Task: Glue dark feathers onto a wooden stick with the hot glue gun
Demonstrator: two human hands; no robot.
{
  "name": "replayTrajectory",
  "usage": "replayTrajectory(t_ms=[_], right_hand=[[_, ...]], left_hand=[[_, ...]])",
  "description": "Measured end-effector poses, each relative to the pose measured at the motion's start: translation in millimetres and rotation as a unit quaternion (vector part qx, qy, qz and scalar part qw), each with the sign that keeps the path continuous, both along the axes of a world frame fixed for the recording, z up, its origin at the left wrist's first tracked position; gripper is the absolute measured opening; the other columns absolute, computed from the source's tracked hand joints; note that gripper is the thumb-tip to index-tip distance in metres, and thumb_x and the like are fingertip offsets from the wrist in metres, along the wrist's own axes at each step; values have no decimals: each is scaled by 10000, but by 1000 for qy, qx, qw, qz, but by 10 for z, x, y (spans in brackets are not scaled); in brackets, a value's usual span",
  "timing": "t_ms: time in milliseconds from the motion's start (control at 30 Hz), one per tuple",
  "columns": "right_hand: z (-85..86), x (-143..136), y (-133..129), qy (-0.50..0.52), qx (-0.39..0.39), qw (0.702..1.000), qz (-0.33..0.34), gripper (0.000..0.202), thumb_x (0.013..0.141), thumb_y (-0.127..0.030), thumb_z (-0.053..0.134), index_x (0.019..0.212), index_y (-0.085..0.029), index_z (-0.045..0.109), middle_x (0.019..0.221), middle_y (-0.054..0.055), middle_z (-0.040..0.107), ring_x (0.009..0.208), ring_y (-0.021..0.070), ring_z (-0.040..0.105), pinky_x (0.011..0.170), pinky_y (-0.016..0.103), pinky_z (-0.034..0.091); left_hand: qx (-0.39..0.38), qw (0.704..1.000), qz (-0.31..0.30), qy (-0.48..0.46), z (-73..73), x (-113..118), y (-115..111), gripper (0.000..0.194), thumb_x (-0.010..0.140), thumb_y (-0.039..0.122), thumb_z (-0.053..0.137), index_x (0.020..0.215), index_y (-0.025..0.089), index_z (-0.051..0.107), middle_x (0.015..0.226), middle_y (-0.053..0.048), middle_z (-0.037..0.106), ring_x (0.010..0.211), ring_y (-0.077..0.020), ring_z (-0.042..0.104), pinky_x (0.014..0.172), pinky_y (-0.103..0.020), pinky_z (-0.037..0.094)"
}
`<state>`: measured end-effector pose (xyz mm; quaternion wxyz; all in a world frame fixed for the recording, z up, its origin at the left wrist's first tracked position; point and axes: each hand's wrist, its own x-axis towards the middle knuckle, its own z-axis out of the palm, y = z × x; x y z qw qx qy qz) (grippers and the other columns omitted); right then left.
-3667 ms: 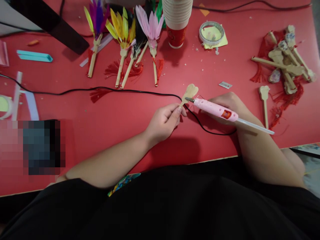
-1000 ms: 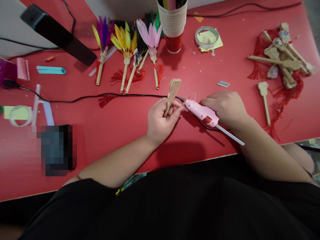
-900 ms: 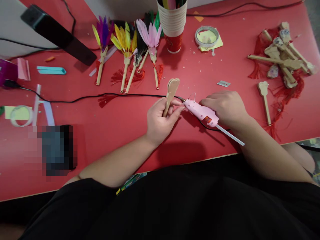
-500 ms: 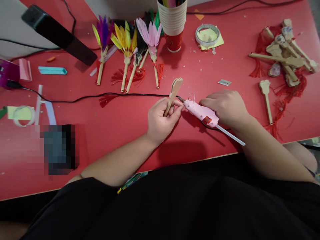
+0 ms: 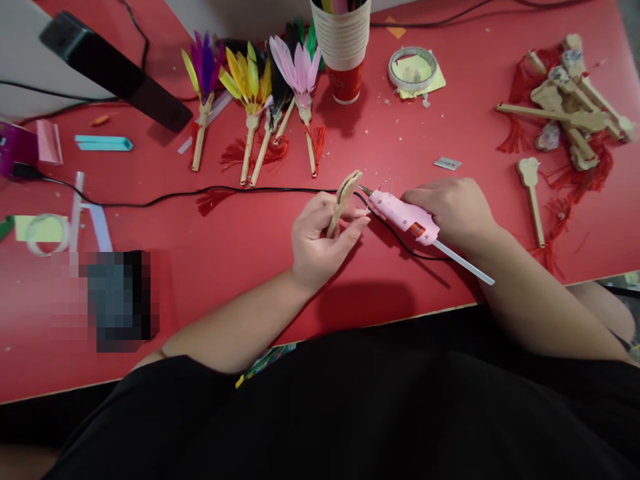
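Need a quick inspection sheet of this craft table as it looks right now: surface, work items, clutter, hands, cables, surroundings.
Surface: red table, dotted with small crumbs.
Job's things: wooden stick with a shaped head, held tilted on edge; pink glue gun, its nozzle pointing at the stick's head.
Clutter: feather sticks with red tassels, paper cups, tape roll, pile of wooden sticks, lone stick, teal strip.
Hands: left hand grips the wooden stick; right hand holds the glue gun.
Cables: black cable crosses the table to the gun.
Surroundings: black bar far left; blurred patch at the near left.
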<state>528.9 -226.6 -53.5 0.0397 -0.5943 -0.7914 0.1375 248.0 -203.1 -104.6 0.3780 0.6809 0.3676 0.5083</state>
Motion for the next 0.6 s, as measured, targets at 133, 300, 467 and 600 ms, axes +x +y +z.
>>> replayTrajectory(t_ms=[133,300,467,600], right_hand=[[-19,58,26,-5,-3,1000,-16,219,949,-220,659,1054,-234,851,860,91,807,761,252,622,685,385,252],[-74,134,46,18,9,999,-25,206,914,-268,692,1053,-259,843,871,77,817,771,262,658,692,375,262],[-94,157,46,40,1,999,-26,184,917,-296,702,1043,-260,832,859,73,807,769,259,654,702,379,267],[-92,161,61,46,-9,999,-24,137,933,-317,679,991,-260,789,807,62,741,752,246,607,708,374,275]], left_hand=[[-8,1000,8,23,3,-10,14,280,1097,539,911,1028,269,928,837,-9,700,752,-167,628,799,-345,587],[-31,999,1,7,28,7,40,222,1092,473,908,1010,266,906,877,-18,746,814,-172,702,812,-331,593],[-77,997,23,15,25,13,65,319,1089,548,911,992,248,864,984,-42,804,795,-150,683,793,-308,594],[-113,993,31,-12,-48,24,97,364,1077,601,925,1028,245,867,1032,-38,840,676,-99,606,680,-266,543]])
